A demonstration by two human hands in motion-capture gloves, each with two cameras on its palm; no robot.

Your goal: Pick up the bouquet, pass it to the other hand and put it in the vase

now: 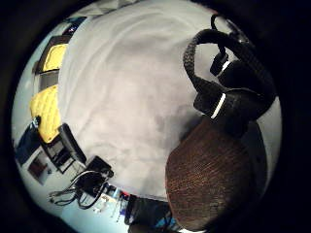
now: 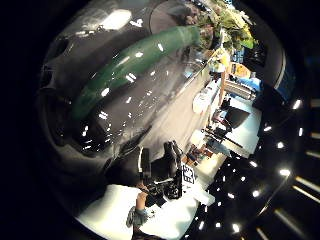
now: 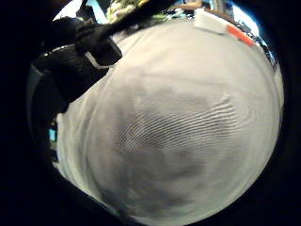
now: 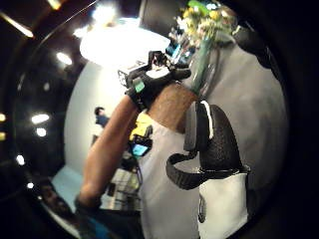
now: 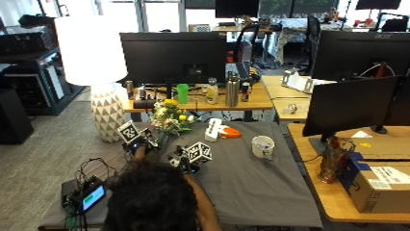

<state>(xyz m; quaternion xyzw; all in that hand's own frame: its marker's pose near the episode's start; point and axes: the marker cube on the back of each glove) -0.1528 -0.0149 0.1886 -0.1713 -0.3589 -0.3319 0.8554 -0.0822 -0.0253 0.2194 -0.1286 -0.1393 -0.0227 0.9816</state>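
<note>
In the outside view my left hand (image 5: 137, 140) grips the bouquet (image 5: 169, 118) of yellow and white flowers by its stems, just above the grey cloth at the table's left. The left thumb side palm view shows the green stems (image 2: 131, 62) in clear wrap close against the palm. My right hand (image 5: 189, 160) hovers over the cloth a little to the right, palm down and holding nothing. From the right thumb side palm view, the left hand (image 4: 149, 82) is wrapped around the stems (image 4: 202, 62). A white cup-shaped vessel (image 5: 262, 147) stands on the cloth further right.
A grey cloth (image 5: 256, 187) covers the table. A white box (image 5: 213, 130) with an orange item (image 5: 230, 133) lies behind the hands. A white lamp (image 5: 96, 72) stands at the left. Monitors (image 5: 173, 57), bottles and a green cup (image 5: 183, 93) line the desk behind.
</note>
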